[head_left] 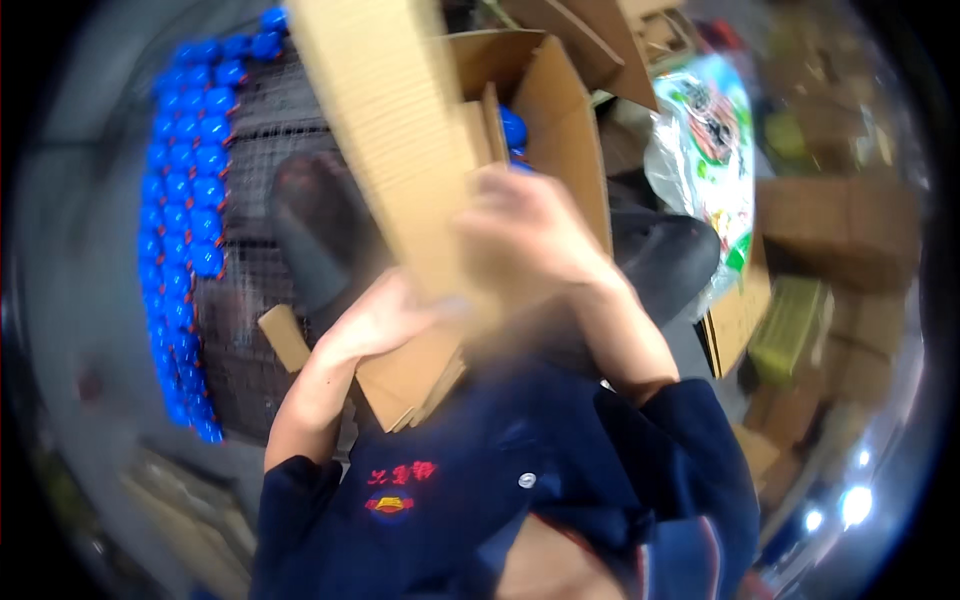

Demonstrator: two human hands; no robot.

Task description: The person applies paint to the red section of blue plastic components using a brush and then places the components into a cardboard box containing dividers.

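Observation:
A long tan cardboard sheet (385,120), smeared by motion, slants from the top of the view down to my hands. At its lower end my left hand (390,315) is closed on it, thumb lying over the cardboard. Along its right edge, the blurred fingers of my right hand (525,225) are curled against the sheet and look closed on it. Beneath my left hand lie more flat cardboard pieces (410,375). Behind my right hand stands an open cardboard box (565,125) with blue round items (512,128) inside, partly hidden by the sheet.
Many shiny blue round items (180,185) stand in rows on a dark mesh surface (265,340) to the left. Right of the box lies a printed plastic bag (710,150). Further right are brown cartons (835,230) and a yellowish block (790,325).

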